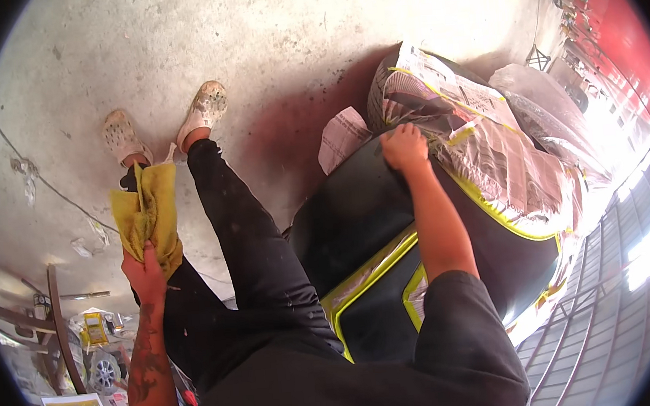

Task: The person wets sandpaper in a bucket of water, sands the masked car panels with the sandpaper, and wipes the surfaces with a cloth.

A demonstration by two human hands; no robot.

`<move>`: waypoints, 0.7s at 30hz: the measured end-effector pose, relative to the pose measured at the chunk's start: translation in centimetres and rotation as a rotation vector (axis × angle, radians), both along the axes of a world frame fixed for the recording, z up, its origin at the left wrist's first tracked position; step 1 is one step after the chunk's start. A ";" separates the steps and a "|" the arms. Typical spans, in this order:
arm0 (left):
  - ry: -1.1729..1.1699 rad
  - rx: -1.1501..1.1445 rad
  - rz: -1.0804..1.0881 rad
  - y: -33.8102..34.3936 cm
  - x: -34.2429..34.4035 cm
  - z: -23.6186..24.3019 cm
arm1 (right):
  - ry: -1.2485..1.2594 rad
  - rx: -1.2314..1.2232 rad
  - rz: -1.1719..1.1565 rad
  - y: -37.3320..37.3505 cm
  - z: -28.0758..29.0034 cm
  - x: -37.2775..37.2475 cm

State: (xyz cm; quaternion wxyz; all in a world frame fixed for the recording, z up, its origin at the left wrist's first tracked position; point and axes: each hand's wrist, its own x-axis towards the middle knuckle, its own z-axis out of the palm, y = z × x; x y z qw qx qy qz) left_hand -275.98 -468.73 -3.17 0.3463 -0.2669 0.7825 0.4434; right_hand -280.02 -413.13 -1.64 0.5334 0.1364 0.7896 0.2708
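Note:
A yellow cloth (pixel 146 213) hangs bunched in my left hand (pixel 146 272), whose fingers are closed round its lower end in front of my leg. My right hand (pixel 404 147) is at the upper edge of a black car body panel (pixel 362 188), beside the masking newspaper (pixel 481 152). Its fingers are curled and close together; whatever may be between them is hidden. Yellow masking tape (pixel 485 204) lines the paper's edge along the panel. A loose flap of newspaper (pixel 341 139) sticks out left of my right hand.
Concrete floor (pixel 274 47) stretches ahead of my feet. A thin cable (pixel 60 189) runs across it at the left. Translucent plastic sheeting (pixel 542 98) covers part of the vehicle on the right. At the lower left are a wooden frame (pixel 62 330) and a wheel (pixel 104 371).

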 end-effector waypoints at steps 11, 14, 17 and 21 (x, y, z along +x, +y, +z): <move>0.017 0.009 0.039 -0.1 0.8 -0.2 | 0.125 -0.087 -0.041 -2.3 1.5 1.2; -0.023 -0.009 -0.009 0.4 0.8 -0.6 | 0.060 -0.103 -0.116 1.1 0.5 -0.3; 0.032 0.003 0.015 -0.3 0.9 -0.5 | 0.207 -0.194 0.080 -1.1 2.9 2.5; 0.013 0.001 -0.008 -1.0 1.2 -0.3 | 0.268 -0.183 0.198 -6.3 8.3 1.3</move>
